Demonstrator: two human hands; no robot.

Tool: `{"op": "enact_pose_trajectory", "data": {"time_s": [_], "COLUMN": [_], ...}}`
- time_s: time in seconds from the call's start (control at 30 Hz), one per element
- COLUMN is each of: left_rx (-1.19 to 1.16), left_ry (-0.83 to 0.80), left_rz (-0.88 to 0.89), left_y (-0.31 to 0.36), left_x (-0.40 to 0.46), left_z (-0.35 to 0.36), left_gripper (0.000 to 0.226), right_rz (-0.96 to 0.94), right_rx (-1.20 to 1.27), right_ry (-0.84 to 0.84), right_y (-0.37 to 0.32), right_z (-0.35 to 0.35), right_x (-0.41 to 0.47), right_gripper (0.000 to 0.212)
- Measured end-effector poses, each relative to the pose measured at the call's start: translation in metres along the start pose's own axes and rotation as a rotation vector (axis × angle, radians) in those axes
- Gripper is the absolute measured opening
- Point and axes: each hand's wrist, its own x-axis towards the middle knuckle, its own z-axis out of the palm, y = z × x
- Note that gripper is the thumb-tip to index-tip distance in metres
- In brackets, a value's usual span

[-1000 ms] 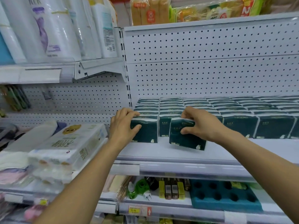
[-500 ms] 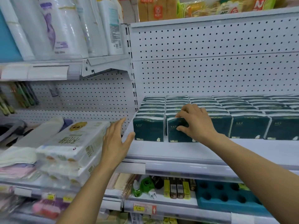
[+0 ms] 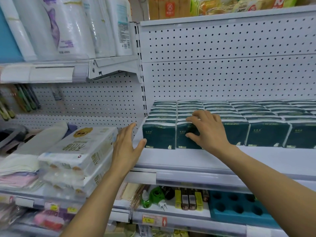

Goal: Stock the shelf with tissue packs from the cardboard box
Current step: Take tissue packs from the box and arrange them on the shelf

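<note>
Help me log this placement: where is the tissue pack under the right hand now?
In the head view, the tissue pack stands second from the left in the front row on the white shelf, beside the end pack, with the right hand gripping it.

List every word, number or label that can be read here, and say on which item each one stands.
"COMFORTABLE", upside down: top of the dark green tissue packs.
"¥", digits blurred: price tag on the lower shelf rail.
Large gold characters on the white roll pack: not Latin script, I cannot read them.
Red label on the bread bag: too blurred.
Small print on the white bottle: too small.
</note>
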Motion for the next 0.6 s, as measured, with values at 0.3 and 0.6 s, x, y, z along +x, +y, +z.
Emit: {"op": "enact_pose_trajectory", "data": {"time_s": [0.3, 0.6], "left_rx": [-0.013, 0.238], "left_ry": [-0.014, 0.13], "left_rz": [0.042, 0.117], "left_y": [0.015, 0.019], "left_x": [0.007, -0.053], "left_z": [0.015, -0.011], "left_gripper": [0.075, 0.071], "right_rz": [0.024, -0.023], "right_rx": [0.015, 0.243], "right_ry": [0.072, 0.243], "right_y": [-0.009, -0.051], "right_z": [-0.007, -0.017], "right_x": [-0.013, -0.058], "right_gripper": [0.053, 0.048]}}
